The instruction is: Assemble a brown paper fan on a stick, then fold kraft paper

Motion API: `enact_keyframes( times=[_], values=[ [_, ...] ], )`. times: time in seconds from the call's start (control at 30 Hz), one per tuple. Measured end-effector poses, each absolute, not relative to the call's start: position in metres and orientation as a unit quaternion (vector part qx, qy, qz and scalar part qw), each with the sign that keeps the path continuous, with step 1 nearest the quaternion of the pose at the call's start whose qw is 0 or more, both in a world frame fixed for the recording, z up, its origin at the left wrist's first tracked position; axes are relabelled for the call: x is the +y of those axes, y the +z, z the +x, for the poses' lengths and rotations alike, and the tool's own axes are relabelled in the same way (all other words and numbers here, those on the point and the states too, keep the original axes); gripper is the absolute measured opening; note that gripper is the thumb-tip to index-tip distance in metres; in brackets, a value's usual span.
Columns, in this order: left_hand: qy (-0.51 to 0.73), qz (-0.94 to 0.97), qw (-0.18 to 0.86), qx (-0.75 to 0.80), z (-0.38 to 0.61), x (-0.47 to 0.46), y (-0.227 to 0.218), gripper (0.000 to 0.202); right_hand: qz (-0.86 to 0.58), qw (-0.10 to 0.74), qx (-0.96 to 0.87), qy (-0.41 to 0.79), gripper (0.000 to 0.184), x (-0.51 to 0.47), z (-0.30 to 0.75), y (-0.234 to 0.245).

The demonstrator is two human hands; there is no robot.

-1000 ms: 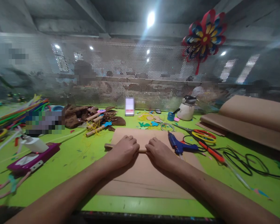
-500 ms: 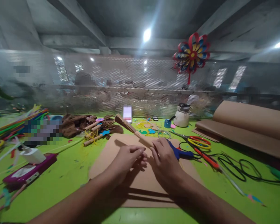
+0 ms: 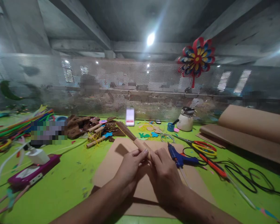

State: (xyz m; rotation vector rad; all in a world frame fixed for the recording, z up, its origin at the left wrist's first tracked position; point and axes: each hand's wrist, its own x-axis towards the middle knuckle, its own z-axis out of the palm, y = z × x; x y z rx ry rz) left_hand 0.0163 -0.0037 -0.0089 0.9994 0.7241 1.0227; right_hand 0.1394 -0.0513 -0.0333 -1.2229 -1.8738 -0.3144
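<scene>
A small broom-shaped stick (image 3: 138, 143), wrapped in brown kraft paper with a darker flared end, slants up and to the left between my hands. My left hand (image 3: 133, 165) is closed on its wrapped shaft, thumb on top. Just beside it, my right hand (image 3: 163, 168) grips the lower part, which its fingers mostly hide. Both hands are above a brown kraft-paper sheet (image 3: 109, 168) on the green table. Right of my right hand lies a blue hot glue gun (image 3: 182, 159).
Scissors with red and yellow handles (image 3: 204, 148), a red-handled tool (image 3: 213, 166) and a black cable (image 3: 242, 180) lie on the right. A kraft-paper roll (image 3: 254, 124) and a white jug (image 3: 185, 122) stand behind. A purple power strip (image 3: 35, 174) is at left; a phone (image 3: 130, 116) stands ahead.
My left hand has moved from beside the broom-shaped stick onto its shaft and closed there. My right hand has kept hold. The whole view has shifted slightly.
</scene>
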Motion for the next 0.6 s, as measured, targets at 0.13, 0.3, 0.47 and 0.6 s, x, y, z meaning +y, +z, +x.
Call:
enact_keyframes(
  times=[0.13, 0.3, 0.47, 0.6],
  values=[
    [0.461, 0.407, 0.726, 0.309, 0.015, -0.0014, -0.0122, 0.024, -0.48, 0.436, -0.751, -0.124, 0.02, -0.0514, 0.1369, -0.0362],
    [0.459, 0.406, 0.733, 0.297, 0.012, -0.0008, -0.0086, 0.023, -0.471, 0.444, -0.755, -0.104, 0.037, -0.0542, 0.1367, -0.0367],
    [0.457, 0.422, 0.729, 0.287, 0.0119, -0.0016, -0.0057, 0.023, -0.477, 0.467, -0.742, -0.063, 0.034, -0.0531, 0.1368, -0.0389],
    [0.467, 0.423, 0.72, 0.291, 0.0108, 0.0008, -0.004, 0.021, -0.466, 0.483, -0.74, -0.05, 0.035, -0.0527, 0.1376, -0.0369]
  ],
)
